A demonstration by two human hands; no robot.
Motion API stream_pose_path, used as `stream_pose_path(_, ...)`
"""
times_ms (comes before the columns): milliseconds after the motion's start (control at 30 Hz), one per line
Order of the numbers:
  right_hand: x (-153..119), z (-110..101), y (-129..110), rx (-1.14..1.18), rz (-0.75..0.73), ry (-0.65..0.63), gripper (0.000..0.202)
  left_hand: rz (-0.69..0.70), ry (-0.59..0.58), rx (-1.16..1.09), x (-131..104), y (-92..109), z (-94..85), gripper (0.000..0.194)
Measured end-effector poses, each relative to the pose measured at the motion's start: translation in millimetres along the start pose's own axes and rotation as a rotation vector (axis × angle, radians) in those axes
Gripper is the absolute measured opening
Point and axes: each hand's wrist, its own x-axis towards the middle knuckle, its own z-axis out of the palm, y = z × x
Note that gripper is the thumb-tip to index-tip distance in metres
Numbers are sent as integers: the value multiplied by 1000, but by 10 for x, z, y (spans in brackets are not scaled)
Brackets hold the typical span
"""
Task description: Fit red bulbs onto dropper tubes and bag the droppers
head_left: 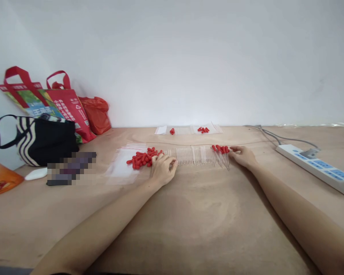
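Note:
A pile of small red bulbs [142, 158] lies on clear plastic bags [120, 168] left of centre. Just right of the pile, my left hand [164, 169] rests with curled fingers at the left end of a row of thin clear tubes [192, 156]; what its fingertips hold, if anything, is hidden. At the row's right end lie several tubes topped with red bulbs [220, 149]. My right hand [242, 156] is beside these red tops, thumb and fingers close to them; whether it grips one is too small to tell.
Flat bags with a few red bulbs [203, 130] lie near the wall. A power strip [315, 164] with a grey cable is at right. Shopping bags [70, 110], a black bag [51, 139], a white object [36, 173] and an orange packet [2, 177] stand or lie at left.

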Motion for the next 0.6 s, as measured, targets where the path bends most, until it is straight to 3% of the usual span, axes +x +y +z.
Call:
stream_pose_path(233, 19, 77, -10, -185, -153, 69, 28, -87, 38, 66, 7, -34, 15, 8)
stream_pose_path(433, 7, 100, -44, -210, -180, 56, 32, -126, 32, 118, 29, -91, 24, 13)
stream_pose_path(600, 5, 109, -96, -245, -182, 32, 32, -177, 19, 141, 206, -117, 47, 13)
